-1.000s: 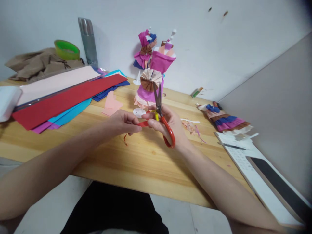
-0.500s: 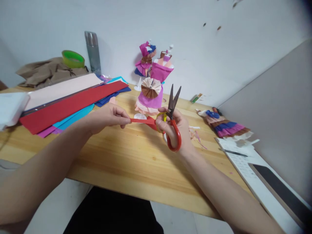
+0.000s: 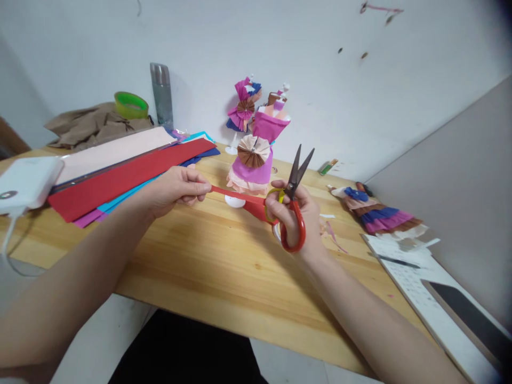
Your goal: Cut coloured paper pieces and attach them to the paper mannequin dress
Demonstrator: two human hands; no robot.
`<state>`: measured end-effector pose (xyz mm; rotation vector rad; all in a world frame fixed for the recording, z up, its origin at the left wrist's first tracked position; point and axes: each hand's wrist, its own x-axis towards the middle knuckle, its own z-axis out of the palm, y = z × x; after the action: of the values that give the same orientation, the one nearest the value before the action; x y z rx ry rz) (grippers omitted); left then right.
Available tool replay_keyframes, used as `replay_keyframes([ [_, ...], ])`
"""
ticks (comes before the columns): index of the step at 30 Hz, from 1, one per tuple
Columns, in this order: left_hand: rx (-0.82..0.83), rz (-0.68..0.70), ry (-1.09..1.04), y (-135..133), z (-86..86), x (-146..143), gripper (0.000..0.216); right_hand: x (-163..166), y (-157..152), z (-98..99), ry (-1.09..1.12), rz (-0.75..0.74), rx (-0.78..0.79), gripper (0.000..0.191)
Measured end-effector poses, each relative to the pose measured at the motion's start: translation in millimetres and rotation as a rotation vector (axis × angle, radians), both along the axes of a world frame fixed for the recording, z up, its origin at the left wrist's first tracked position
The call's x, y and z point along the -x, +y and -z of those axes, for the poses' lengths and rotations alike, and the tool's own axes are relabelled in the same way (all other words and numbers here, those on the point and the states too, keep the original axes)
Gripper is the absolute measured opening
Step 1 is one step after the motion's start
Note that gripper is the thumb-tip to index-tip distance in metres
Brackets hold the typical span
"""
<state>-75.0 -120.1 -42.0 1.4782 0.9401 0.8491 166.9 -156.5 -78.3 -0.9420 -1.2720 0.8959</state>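
I find my scissors glossy plastic and metal, the red paper strip at their nine o'clock matt, the wooden tabletop at seven smooth.

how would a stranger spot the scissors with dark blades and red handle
Above the pale wooden table, find the person's right hand. It holds the scissors, pointing upward. Their dark, V-spread blades set them apart from the thin red paper strip beside them.
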Motion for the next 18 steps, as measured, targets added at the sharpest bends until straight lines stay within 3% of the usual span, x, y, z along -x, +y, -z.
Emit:
replay_keyframes([
  [8,0.006,-0.046,-0.038,3.0,4.8,-1.1,0.034,-0.3,0.2,3.0,0.033,-0.008,-0.011,0.030],
  [11,0.028,-0.096,0.039,6.4,10.2,-2.1,0.027,-0.4,-0.9,3.6,0.011,0.004,-0.003,0.031],
  [13,-0.025,-0.226,0.133,8.4,14.7,-4.4,0.017,-0.9,-1.1,4.5,-0.018,0.015,0.004,0.031],
  [16,-0.259,-0.556,0.170,6.5,21.0,-12.2,0.016,-1.5,-0.6,6.0,-0.059,0.034,-0.002,0.030],
  [18,-0.323,-0.538,0.105,-1.9,23.8,-21.1,0.012,-1.0,-0.8,6.3,-0.069,0.045,-0.010,0.032],
])
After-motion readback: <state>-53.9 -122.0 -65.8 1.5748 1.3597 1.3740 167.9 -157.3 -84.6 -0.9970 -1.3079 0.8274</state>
